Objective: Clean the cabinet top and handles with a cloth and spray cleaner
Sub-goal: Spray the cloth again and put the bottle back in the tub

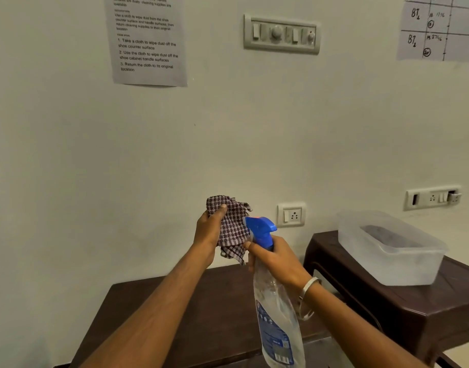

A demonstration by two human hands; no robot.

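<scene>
My left hand (210,229) holds up a bunched checked cloth (232,224), thumb pressed on its front. Just right of it, my right hand (274,257) grips the neck of a clear spray bottle (277,317) with a blue trigger head (261,229). The nozzle points at the cloth from a few centimetres away. Both hands hover above the dark brown cabinet top (153,317), which runs along the wall below them. The cabinet handles are out of view.
A dark brown plastic stool (414,312) stands to the right, carrying a translucent lidded box (390,248). Wall sockets (291,215) and a switch panel (281,34) are on the wall, with a printed instruction sheet (148,41) at upper left.
</scene>
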